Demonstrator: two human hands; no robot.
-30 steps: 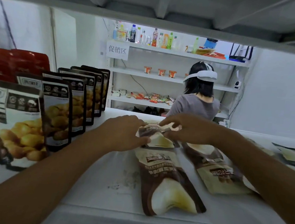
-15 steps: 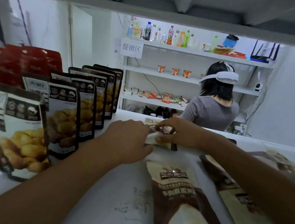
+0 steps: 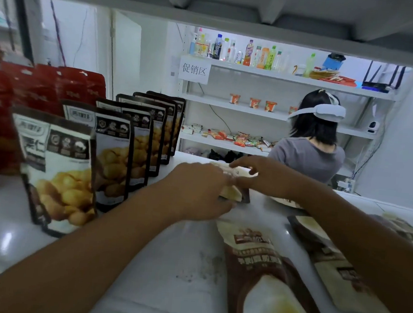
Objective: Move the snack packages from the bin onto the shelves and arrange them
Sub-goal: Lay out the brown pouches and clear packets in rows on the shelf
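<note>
Both hands reach to the back of the white shelf (image 3: 171, 272) and meet on one small pouch (image 3: 234, 194) lying there: the left hand (image 3: 197, 192) has its fingers curled down over the pouch's near edge, and the right hand (image 3: 260, 176) pinches its far top edge, index finger stretched out flat over it. Most of the pouch is hidden under the two hands (only a pale corner and a dark strip show between them). Nearer the camera a brown pouch (image 3: 270, 280) lies flat on the shelf, and just right of it a second flat pouch (image 3: 335, 270) runs partly under the right forearm. On the left stands a row of chestnut bags (image 3: 117, 149), upright, one behind another, receding toward the back, with red bags (image 3: 45, 89) standing behind them. Beyond the shelf a person (image 3: 309, 149) in a grey top, wearing a white headset, faces a far rack (image 3: 265, 111) with bottles, cups and small snacks.
</note>
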